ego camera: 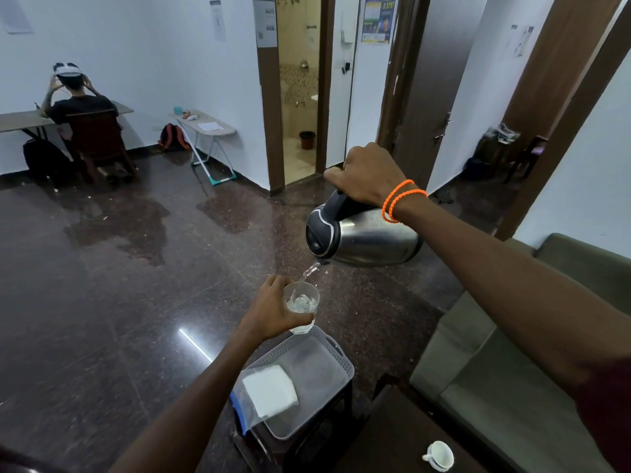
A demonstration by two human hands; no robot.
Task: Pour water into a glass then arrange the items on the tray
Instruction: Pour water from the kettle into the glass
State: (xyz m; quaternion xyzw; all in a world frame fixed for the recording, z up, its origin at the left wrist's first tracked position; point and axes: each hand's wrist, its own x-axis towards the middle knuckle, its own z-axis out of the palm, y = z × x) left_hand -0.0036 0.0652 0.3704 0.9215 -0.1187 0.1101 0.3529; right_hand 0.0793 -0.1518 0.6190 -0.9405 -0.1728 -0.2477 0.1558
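My right hand (367, 174) grips the black handle of a steel electric kettle (368, 238), tipped with its spout down to the left. A thin stream of water (309, 273) falls from the spout into a clear glass (302, 307). My left hand (271, 308) is wrapped around that glass and holds it in the air, just beyond the far edge of a grey plastic tray (327, 380). Water partly fills the glass. In the tray's near left corner lies a clear zip bag with a white folded napkin (269, 390) inside, hanging over the rim.
The tray rests on a small dark stool (321, 442). A white cup (440, 455) lies on a dark table at the lower right, beside an olive sofa (512, 370). A person sits at a desk (20, 119) far left. The floor is polished dark stone.
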